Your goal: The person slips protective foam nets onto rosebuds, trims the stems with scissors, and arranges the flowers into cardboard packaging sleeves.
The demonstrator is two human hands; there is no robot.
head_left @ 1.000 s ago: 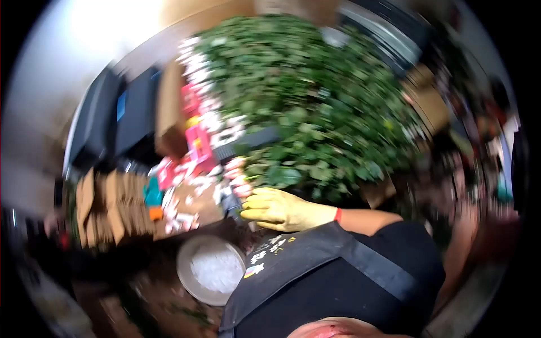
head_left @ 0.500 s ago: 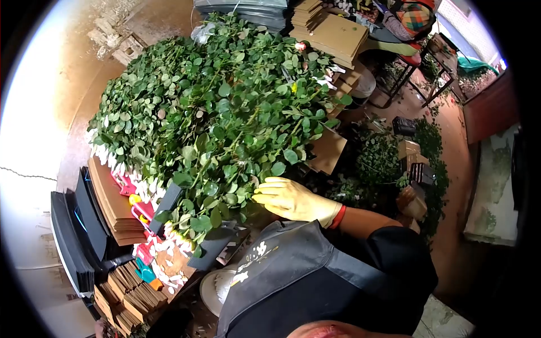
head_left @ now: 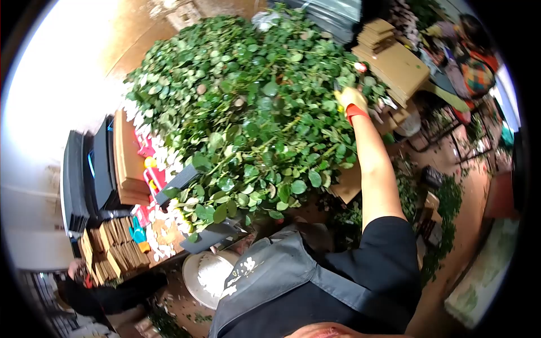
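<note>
My right hand (head_left: pixel 351 99), in a yellow glove with a red band at the wrist, reaches to the far right side of a large heap of leafy rose stems (head_left: pixel 242 124). Its fingers are closed around small shears with a yellow handle, mostly hidden under the glove. A pale red-and-white rose bloom (head_left: pixel 360 67) lies just beyond the hand. The stems' leaves face me and cover most of the table. My left hand is out of sight.
Flat cardboard sheets (head_left: pixel 394 70) are stacked at the back right. Dark folders (head_left: pixel 79 180) and folded cardboard (head_left: pixel 115 248) stand at the left. A white bucket (head_left: pixel 197 279) is by my apron. Another person (head_left: pixel 470 67) sits at the far right; cut leaves litter the floor.
My right hand has gone from the near edge of the heap, fingers stretched out, to the far right and closed on the shears. The view has shifted too.
</note>
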